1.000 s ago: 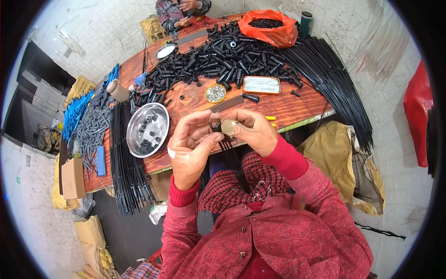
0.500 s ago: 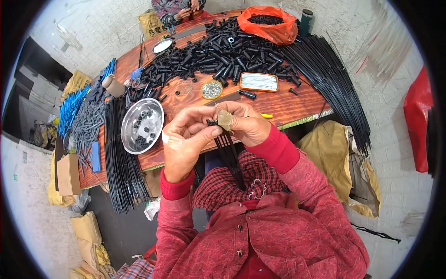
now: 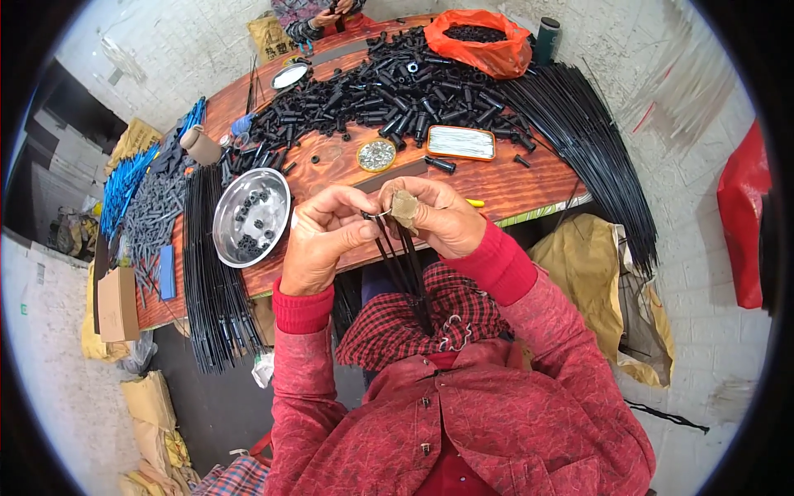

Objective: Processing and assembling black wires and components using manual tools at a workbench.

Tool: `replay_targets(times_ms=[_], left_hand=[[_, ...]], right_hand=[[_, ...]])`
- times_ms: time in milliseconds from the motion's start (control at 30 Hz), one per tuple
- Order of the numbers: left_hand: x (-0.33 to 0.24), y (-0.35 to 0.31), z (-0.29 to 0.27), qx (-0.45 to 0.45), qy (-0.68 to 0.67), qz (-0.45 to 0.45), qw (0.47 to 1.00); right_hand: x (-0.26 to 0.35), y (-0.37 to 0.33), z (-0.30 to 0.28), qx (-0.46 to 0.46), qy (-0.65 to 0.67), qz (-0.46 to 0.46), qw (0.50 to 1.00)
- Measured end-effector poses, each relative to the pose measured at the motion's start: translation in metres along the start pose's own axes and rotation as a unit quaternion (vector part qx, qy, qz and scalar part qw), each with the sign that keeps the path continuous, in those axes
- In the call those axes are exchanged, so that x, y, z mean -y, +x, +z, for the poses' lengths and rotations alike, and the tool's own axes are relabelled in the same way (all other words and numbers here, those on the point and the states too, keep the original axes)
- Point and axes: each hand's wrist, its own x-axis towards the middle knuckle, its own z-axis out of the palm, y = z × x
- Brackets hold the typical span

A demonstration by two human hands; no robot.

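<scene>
a red-and-black checked cloth (image 3: 376,331) lies across my lap, and the lower ends of a few thin black strips (image 3: 415,285) rest over it. the strips rise to my hands, just in front of the tabletop's (image 3: 331,171) near edge. my left fingers (image 3: 337,198) are closed in a pinch at the strips' upper end. my right fingers (image 3: 423,190) are pinched too, with a small tan flat piece (image 3: 404,205) against the thumb; a thin wire-like bit (image 3: 379,216) shows between the two hands, too small to make out fully.

by the near edge on my left, a bundle of black rods (image 3: 207,273) hangs over, and right beside it sits a shiny metal bowl (image 3: 225,236) with small black rings inside. a yellow handle (image 3: 475,203) peeks out past my right wrist. farther in i have a round dish (image 3: 376,155) of little silvery pieces and an orange-rimmed tray (image 3: 461,142) of thin pale pins. past them spreads a heap of black tubes (image 3: 331,107), with a fan of black rods (image 3: 591,149) overhanging the right edge. at the far edge stand an open orange-red bag (image 3: 509,59) and a dark bottle (image 3: 547,41); across from me are a co-worker's hands (image 3: 325,18).
</scene>
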Motion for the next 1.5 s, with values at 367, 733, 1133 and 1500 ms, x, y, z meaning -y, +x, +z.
replay_targets(times_ms=[367,733,1133,1500], left_hand=[[-0.006,-0.011,0.025,-0.076,0.058,0.05,0.994],[-0.015,-0.06,0.058,-0.101,0.244,0.168,0.95],[-0.004,-0.046,0.041,-0.09,0.154,0.177,0.968],[-0.023,-0.045,-0.056,-0.033,0.168,0.064,0.983]], right_hand=[[0.001,-0.007,-0.007,0.001,-0.111,-0.017,0.994],[0.004,-0.043,0.033,0.067,-0.041,0.011,0.997],[-0.002,-0.031,0.033,-0.023,-0.216,-0.041,0.975],[-0.012,-0.011,0.034,0.0,-0.127,0.008,0.992]])
